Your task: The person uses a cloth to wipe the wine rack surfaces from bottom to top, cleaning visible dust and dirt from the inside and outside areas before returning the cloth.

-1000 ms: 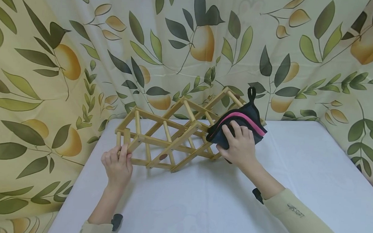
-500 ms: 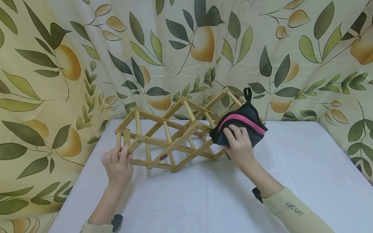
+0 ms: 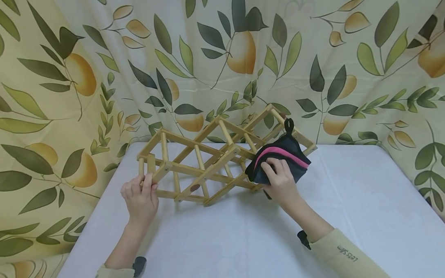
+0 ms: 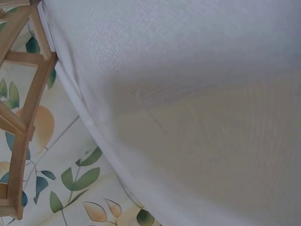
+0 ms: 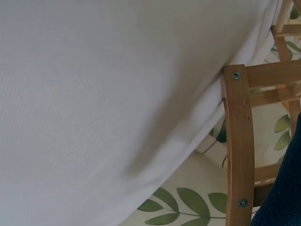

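A folding wooden rack (image 3: 203,154) of crossed slats and round dowels stands on the table in the head view. My left hand (image 3: 141,195) grips its left end. Toward the rack's right end, my right hand (image 3: 281,180) holds a dark zippered pouch (image 3: 295,170) with a pink stripe and a black loop on top. The pouch is in front of the rack and hides part of its slats; whether it rests on them I cannot tell. Both wrist views show slats of the rack, and a dark blue edge of the pouch (image 5: 284,193) enters the right wrist view. Neither hand appears in its wrist view.
The table (image 3: 218,245) is covered with a white cloth. Behind it and along the left hangs a curtain (image 3: 210,73) printed with leaves and fruit. The rack's far side is close to the table's back edge.
With the pouch in it, my right hand has moved down and slightly left, uncovering more of the rack's right end. The left hand and the rack stay put.
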